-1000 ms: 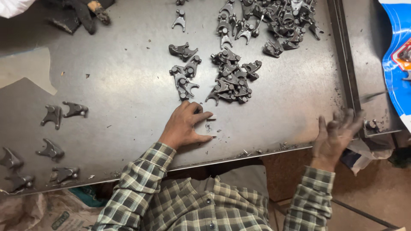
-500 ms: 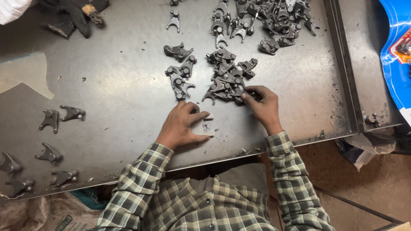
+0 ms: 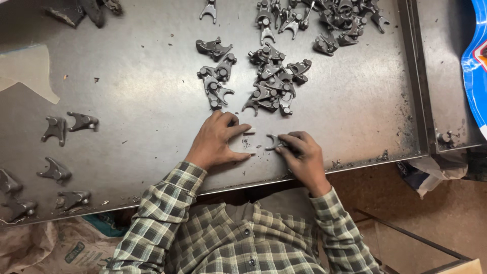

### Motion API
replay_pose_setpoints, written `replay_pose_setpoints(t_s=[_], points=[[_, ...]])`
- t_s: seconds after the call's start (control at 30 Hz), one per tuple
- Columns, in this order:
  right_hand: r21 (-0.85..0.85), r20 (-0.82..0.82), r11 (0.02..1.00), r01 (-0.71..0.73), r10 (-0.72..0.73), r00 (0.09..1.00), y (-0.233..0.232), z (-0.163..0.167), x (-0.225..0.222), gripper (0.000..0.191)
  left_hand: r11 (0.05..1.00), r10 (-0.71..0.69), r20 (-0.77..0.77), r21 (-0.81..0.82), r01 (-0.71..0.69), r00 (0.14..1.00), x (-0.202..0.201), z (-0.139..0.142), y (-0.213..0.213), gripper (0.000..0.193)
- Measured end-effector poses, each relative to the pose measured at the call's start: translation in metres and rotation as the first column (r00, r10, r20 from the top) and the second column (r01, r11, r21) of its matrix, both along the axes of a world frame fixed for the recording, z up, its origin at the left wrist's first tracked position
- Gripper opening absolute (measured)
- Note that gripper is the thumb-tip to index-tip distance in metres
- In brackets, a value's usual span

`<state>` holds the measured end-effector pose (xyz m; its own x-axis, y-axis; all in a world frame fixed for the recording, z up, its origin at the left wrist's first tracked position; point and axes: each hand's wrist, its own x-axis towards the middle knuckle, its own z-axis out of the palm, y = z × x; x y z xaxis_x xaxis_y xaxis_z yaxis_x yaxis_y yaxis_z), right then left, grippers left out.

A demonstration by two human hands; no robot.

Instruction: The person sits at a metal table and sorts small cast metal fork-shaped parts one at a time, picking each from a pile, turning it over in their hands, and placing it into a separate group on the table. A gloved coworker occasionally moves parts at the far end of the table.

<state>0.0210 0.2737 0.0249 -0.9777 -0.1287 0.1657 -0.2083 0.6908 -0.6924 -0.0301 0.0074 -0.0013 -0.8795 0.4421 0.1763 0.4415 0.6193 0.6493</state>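
Note:
My left hand [image 3: 217, 142] lies flat on the grey metal table [image 3: 127, 91], fingers spread, holding nothing. Just right of it, my right hand [image 3: 300, 155] grips a small dark fork-shaped metal part [image 3: 274, 142] against the tabletop. Beyond both hands sits a pile of the same dark parts [image 3: 274, 83], with a smaller cluster [image 3: 215, 83] to its left. Both sleeves are green plaid.
More dark parts [image 3: 324, 20] are heaped at the far right of the table. Single parts [image 3: 68, 124] lie in a row along the left side. A raised metal rail [image 3: 418, 86] bounds the table on the right; a blue object [image 3: 477, 61] lies beyond it.
My right hand came from the table's front-right edge to the pile, then drew back toward me with one part. The left hand stayed in place.

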Motion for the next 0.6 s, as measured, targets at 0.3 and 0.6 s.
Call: replay_pose_setpoints(t_s=[0.3, 0.6], points=[[0.016, -0.014, 0.992, -0.124, 0.124, 0.992, -0.032, 0.002, -0.016, 0.03, 0.999, -0.011, -0.002, 0.032, 0.011, 1.0, -0.001, -0.002, -0.002, 0.068], [-0.435, -0.1, 0.891, 0.129, -0.191, 0.977, 0.1, 0.041, -0.001, 0.021, 1.0, -0.016, 0.015, 0.026, 0.015, 1.0, 0.0, -0.005, -0.001, 0.066]])
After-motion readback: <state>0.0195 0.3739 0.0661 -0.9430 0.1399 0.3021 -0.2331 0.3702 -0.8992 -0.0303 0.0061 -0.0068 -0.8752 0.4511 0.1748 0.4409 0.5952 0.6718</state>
